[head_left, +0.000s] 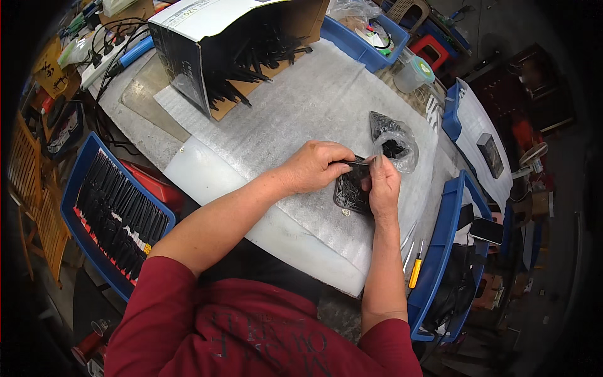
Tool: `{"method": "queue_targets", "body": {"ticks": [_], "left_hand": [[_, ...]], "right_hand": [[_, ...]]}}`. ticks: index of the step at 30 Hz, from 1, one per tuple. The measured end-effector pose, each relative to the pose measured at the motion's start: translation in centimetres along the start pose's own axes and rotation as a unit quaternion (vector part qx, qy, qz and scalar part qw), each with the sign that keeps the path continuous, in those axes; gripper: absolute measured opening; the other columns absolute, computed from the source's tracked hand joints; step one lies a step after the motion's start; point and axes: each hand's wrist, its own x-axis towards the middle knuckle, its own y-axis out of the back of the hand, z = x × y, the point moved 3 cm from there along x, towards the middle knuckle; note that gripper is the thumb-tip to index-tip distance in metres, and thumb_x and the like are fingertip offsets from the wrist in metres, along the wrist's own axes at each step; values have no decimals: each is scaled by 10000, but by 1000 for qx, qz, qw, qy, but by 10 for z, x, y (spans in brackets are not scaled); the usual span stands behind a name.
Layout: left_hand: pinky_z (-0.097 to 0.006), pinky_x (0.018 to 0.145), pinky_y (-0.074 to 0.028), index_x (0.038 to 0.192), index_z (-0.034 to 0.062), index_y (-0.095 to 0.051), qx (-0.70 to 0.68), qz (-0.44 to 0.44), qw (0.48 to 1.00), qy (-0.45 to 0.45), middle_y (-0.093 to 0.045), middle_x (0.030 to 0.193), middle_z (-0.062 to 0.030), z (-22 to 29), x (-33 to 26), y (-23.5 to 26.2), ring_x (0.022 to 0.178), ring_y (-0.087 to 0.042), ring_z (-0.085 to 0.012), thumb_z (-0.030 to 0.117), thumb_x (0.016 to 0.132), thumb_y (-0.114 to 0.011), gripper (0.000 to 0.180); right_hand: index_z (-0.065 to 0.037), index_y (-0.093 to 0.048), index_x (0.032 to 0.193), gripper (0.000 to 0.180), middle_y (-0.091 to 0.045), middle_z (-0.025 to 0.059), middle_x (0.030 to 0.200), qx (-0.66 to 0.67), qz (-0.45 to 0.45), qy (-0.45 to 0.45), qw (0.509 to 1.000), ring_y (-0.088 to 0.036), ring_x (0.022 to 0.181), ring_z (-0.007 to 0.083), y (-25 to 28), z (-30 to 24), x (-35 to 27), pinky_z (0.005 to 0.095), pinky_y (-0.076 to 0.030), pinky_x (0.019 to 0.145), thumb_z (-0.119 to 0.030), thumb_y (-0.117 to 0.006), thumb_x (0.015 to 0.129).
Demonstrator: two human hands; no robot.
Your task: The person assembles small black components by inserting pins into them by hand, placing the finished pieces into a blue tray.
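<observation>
My left hand (314,166) and my right hand (383,187) meet above the table, each with thumb and fingers pinched together. Between their fingertips runs a thin black stick-like piece (359,163); its exact kind is too small to make out. Just below it lies a small dark tray (339,200) holding many thin, silvery pins or screws. Beyond my right hand sits an open clear plastic bag (405,151) with small black parts inside. A tipped open carton (204,81) at the far left spills long black plastic pieces (251,66).
Foam sheeting (301,103) covers the table. A blue bin (94,201) of black pieces stands left. On the right are a yellow-handled screwdriver (415,273) and another blue bin (436,283). A clear lidded tub (411,75) and blue tray (352,47) sit at the back.
</observation>
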Motion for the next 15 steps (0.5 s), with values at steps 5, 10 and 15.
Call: {"method": "queue_targets", "body": {"ticks": [5, 10, 15], "left_hand": [[-287, 630, -472, 861, 16, -606, 1, -3, 1000, 7, -624, 806, -93, 1, 0, 0, 733, -605, -208, 71, 716, -625, 156], [-322, 633, -465, 831, 4, -587, -13, 5, 1000, 5, -605, 768, -110, 2, 0, 0, 711, -591, -248, 78, 707, -609, 146], [-322, 634, -464, 833, 5, -586, -11, 8, 1000, 1, -605, 772, -107, 1, 0, 0, 715, -591, -248, 79, 708, -608, 147]], "right_hand": [[-16, -518, 773, 139, -463, -32, 612, 59, 38, 34, 997, -404, 531, 33, -8, -6, 0, 176, -344, 480, -141, -559, 817], [-12, -507, 826, 99, -479, -24, 681, -78, 6, 63, 995, -420, 579, 30, 0, 4, 0, 167, -347, 502, -104, -542, 813], [-13, -511, 816, 97, -475, -28, 673, 7, -10, 28, 1000, -426, 597, 25, -3, -4, 0, 166, -346, 509, -100, -553, 806]]}}
